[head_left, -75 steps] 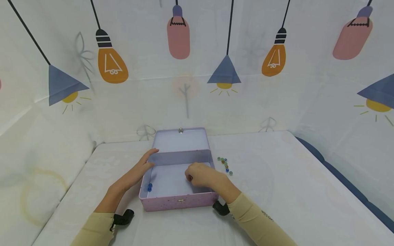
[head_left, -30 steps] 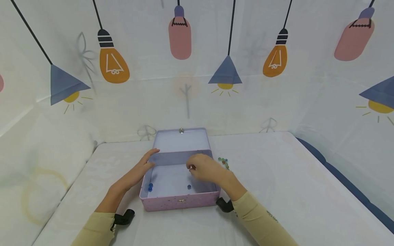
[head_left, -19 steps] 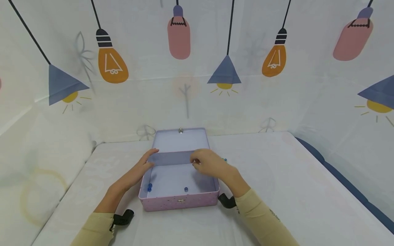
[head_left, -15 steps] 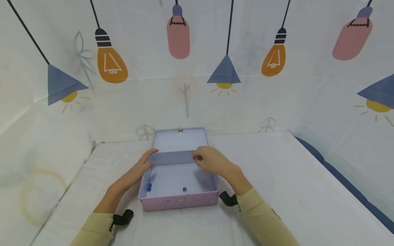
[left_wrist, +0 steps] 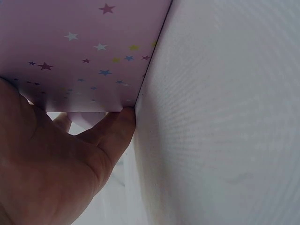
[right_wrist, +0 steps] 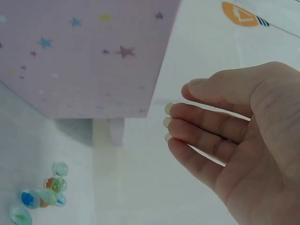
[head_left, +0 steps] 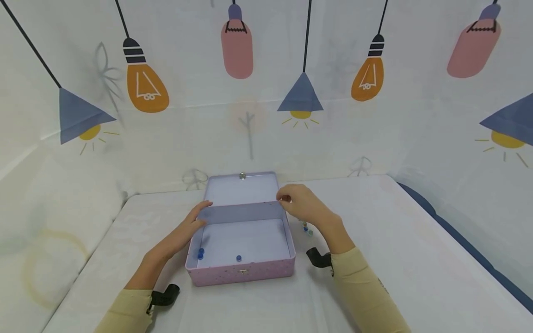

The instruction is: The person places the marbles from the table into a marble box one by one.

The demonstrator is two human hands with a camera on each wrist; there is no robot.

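Observation:
A lilac tin box (head_left: 241,273) with a star pattern stands with its hinged lid (head_left: 243,190) raised at the back. Inside, two blue marbles (head_left: 201,254) sit by the left wall and another blue marble (head_left: 238,258) lies near the front. My left hand (head_left: 182,236) holds the box's left wall near the back corner; in the left wrist view its fingers (left_wrist: 117,133) reach round that corner. Over the back right corner hovers my right hand (head_left: 308,205), fingers loosely bent, thumb apart, nothing held. Below it, several glass marbles (right_wrist: 48,196) lie on the table right of the box, partly hidden in the head view.
A white cloth covers the table (head_left: 354,208), and a white curtain (head_left: 200,138) printed with lamps and bulbs hangs behind it. Black wrist cameras (head_left: 318,257) stick out from both sleeves. Dark blue fabric (head_left: 449,231) runs along the right table edge.
My right hand has let go of a blue marble inside the box and risen out over the right rim. That marble has rolled left along the front. My left hand stays put.

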